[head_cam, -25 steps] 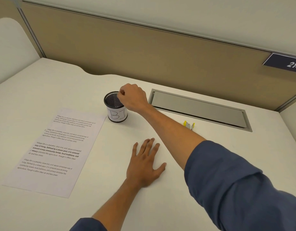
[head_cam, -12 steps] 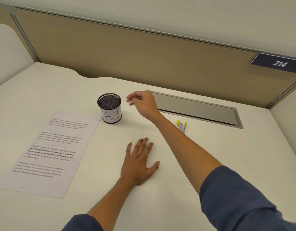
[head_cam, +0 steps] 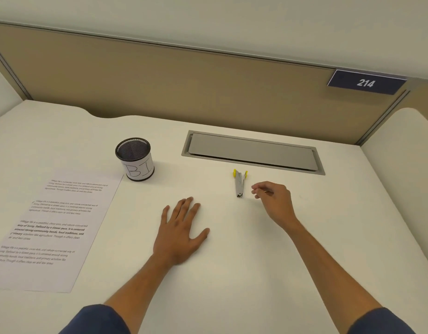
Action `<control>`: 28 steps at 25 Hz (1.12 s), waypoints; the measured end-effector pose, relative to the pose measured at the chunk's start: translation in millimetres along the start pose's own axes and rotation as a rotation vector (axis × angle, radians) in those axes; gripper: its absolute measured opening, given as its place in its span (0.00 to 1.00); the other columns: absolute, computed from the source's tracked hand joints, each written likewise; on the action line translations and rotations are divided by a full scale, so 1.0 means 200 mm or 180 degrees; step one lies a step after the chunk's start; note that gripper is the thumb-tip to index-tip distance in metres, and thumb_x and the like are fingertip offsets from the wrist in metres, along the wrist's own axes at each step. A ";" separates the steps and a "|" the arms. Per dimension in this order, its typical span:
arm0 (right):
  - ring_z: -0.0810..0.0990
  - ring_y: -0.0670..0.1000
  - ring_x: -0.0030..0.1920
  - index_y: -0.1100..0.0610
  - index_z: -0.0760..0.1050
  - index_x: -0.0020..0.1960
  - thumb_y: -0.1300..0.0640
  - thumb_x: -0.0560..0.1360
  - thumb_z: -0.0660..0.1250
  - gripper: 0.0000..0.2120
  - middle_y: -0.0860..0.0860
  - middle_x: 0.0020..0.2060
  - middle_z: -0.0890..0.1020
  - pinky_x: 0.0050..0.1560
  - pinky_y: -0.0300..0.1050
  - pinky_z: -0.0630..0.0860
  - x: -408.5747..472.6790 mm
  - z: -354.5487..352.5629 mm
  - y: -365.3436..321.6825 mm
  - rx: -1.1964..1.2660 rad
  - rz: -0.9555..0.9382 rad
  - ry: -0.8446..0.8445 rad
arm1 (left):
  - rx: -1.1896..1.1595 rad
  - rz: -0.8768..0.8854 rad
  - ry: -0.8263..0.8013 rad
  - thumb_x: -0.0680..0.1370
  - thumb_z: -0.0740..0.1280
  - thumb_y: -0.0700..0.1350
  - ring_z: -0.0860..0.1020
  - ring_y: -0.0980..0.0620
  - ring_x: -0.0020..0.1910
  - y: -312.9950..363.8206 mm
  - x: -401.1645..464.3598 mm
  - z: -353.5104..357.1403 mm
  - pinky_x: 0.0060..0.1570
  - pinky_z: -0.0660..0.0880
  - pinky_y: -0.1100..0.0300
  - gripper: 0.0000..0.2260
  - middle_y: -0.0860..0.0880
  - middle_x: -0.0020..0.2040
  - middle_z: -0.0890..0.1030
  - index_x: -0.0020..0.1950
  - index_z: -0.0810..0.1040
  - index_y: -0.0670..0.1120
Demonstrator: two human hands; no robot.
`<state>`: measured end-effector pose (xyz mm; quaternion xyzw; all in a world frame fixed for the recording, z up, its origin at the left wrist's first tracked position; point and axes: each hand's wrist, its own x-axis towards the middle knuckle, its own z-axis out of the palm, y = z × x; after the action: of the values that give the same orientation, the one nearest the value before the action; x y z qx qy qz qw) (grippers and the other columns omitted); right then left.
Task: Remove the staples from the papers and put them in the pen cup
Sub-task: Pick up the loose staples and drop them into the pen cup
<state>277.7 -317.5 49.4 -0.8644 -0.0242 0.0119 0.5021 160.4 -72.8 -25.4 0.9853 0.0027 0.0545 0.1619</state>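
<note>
— Two hands on my feed. What are they doing?

— My left hand [head_cam: 181, 233] lies palm down on the smooth white desk [head_cam: 256, 261], fingers straight and slightly spread, holding nothing. My right hand [head_cam: 274, 201] is just right of the remover [head_cam: 240, 183], apart from it, with the fingers loosely curled and the thumb and forefinger tips drawn close together. I cannot tell whether anything is pinched between them.

— Describe the remover.

— Thin grey metal, two narrow arms joined at the near end and splayed into a V toward the far end, each tipped with a small yellow knob. It lies flat on the desk, near the grey rectangular hatch [head_cam: 254, 151].

— And the cup?

— My cup [head_cam: 135, 159] is a black wire-mesh cylinder standing upright, wrapped in a white paper band with hand-drawn letters. It stands left of the hatch, well apart from both hands.

— Paper?

— One flat white sheet [head_cam: 56, 227] of printed text blocks, at my left, its far corner close to the cup's base. I see no staple on it at this size.
</note>
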 end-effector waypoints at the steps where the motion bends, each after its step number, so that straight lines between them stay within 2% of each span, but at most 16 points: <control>1: 0.83 0.46 0.41 0.54 0.82 0.44 0.63 0.74 0.67 0.07 0.47 0.40 0.84 0.48 0.39 0.76 -0.01 -0.06 0.07 -0.0162 0.0026 0.0137 | -0.0022 0.0004 0.0023 0.77 0.50 0.68 0.50 0.55 0.79 0.00 0.00 0.00 0.76 0.43 0.48 0.32 0.55 0.80 0.54 0.78 0.58 0.55; 5: 0.82 0.47 0.42 0.53 0.81 0.47 0.60 0.73 0.68 0.05 0.47 0.43 0.84 0.51 0.45 0.78 -0.04 -0.30 0.28 -0.0793 0.0124 0.0684 | -0.0020 0.0010 0.0024 0.77 0.50 0.68 0.51 0.55 0.79 0.00 0.00 0.01 0.76 0.44 0.47 0.32 0.55 0.80 0.55 0.78 0.59 0.55; 9: 0.81 0.50 0.43 0.56 0.80 0.54 0.60 0.73 0.70 0.10 0.50 0.48 0.83 0.50 0.45 0.75 -0.04 -0.48 0.41 -0.1063 0.0338 0.0928 | 0.0052 0.0001 0.0012 0.77 0.49 0.68 0.51 0.56 0.79 0.01 0.00 0.00 0.77 0.44 0.48 0.32 0.55 0.80 0.55 0.78 0.59 0.55; 12: 0.81 0.53 0.49 0.58 0.78 0.59 0.59 0.73 0.70 0.14 0.53 0.52 0.83 0.53 0.46 0.73 -0.03 -0.56 0.49 -0.1200 0.0575 0.0823 | 0.0090 -0.0005 -0.0012 0.77 0.49 0.69 0.51 0.56 0.79 0.00 0.00 0.00 0.77 0.44 0.48 0.32 0.56 0.80 0.55 0.78 0.59 0.55; 15: 0.79 0.55 0.56 0.58 0.78 0.61 0.58 0.75 0.68 0.14 0.53 0.56 0.81 0.57 0.48 0.73 -0.03 -0.57 0.53 -0.1451 0.0471 0.0523 | 0.0073 -0.0001 -0.0016 0.77 0.49 0.68 0.51 0.56 0.79 0.00 0.00 0.00 0.77 0.45 0.48 0.32 0.56 0.80 0.55 0.78 0.59 0.55; 18: 0.80 0.55 0.56 0.56 0.79 0.59 0.57 0.77 0.67 0.12 0.51 0.56 0.82 0.55 0.49 0.75 0.00 -0.56 0.52 -0.1555 0.0344 0.0542 | 0.0077 0.0006 -0.0004 0.77 0.50 0.68 0.51 0.56 0.79 0.00 0.00 0.01 0.77 0.45 0.48 0.32 0.56 0.80 0.55 0.78 0.59 0.55; 24: 0.81 0.57 0.47 0.55 0.84 0.50 0.58 0.76 0.66 0.08 0.53 0.47 0.85 0.46 0.48 0.77 0.09 -0.55 0.50 -0.1712 0.0320 0.0529 | 0.0052 0.0016 0.0017 0.77 0.51 0.68 0.52 0.57 0.79 0.00 0.00 0.01 0.77 0.46 0.48 0.32 0.56 0.80 0.56 0.77 0.60 0.55; 28: 0.82 0.56 0.44 0.54 0.84 0.43 0.61 0.74 0.66 0.08 0.52 0.43 0.85 0.44 0.47 0.78 0.13 -0.54 0.48 -0.1603 0.0381 0.0463 | 0.0064 0.0004 -0.0015 0.77 0.50 0.68 0.50 0.57 0.79 0.00 0.00 0.01 0.77 0.45 0.48 0.32 0.57 0.80 0.55 0.78 0.59 0.56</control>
<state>311.8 -457.2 20.0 -0.9605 0.0609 -0.0270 0.2701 161.3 -74.2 -26.5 0.9870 0.0022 0.0523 0.1519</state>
